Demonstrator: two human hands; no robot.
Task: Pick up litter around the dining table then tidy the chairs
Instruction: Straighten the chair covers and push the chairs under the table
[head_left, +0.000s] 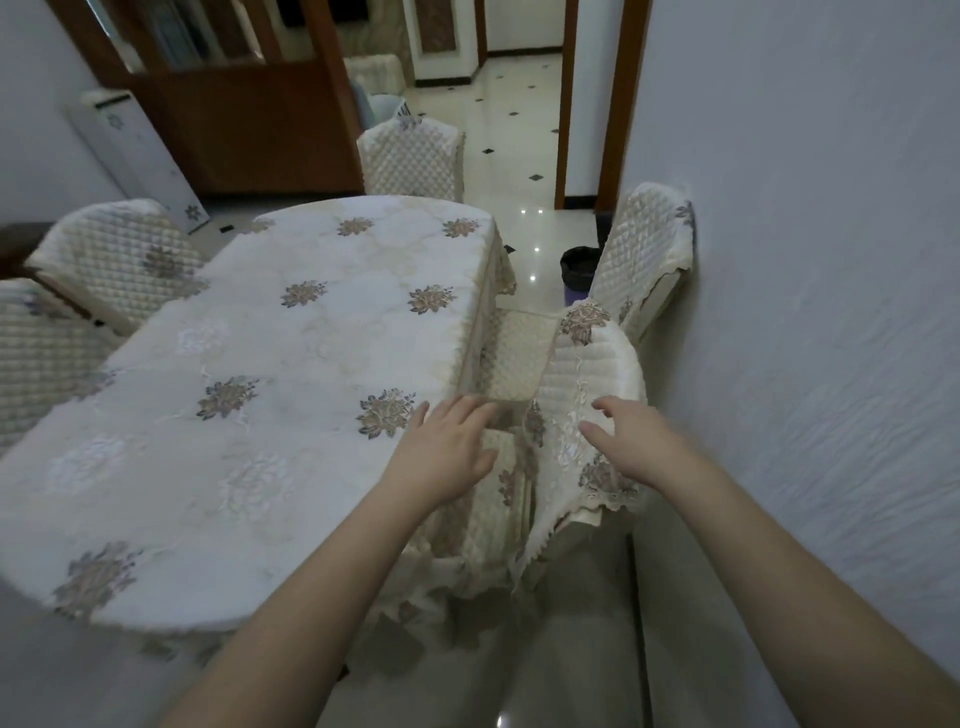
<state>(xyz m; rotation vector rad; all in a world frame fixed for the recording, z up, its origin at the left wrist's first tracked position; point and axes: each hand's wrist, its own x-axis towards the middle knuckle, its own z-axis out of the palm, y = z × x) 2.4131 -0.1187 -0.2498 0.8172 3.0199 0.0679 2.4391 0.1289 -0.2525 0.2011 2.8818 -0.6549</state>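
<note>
Both the left hand (447, 441) and right hand (631, 441) reach out, fingers spread and holding nothing, toward the soft cream quilted chair (587, 384) by the surface's right edge, best grabbed by its firm top.

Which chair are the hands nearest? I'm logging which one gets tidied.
The chair right of the table, closest to the camera: both hands reach over its backrest; the others stand farther off.

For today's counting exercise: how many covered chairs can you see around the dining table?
5: nearest chair by the hands, one against the wall, one at the far end, two on the left. Others may be hidden.
</note>
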